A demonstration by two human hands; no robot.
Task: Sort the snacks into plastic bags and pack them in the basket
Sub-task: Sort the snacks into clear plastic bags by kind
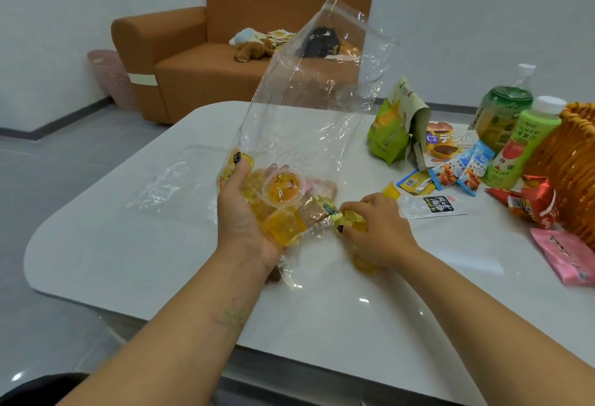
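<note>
Fingers (349, 209) pinching jelly cup (351, 224), plastic bag (315, 90) held

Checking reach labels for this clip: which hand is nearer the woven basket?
Right. The right hand pinches a yellow jelly cup near the table's middle, closer to the woven basket; the left hand grips the clear bag farther left.

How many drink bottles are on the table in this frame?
2. A dark green bottle stands at the far right of the table; a light green bottle stands just in front of it, beside the basket. The basket may hide more.
</note>
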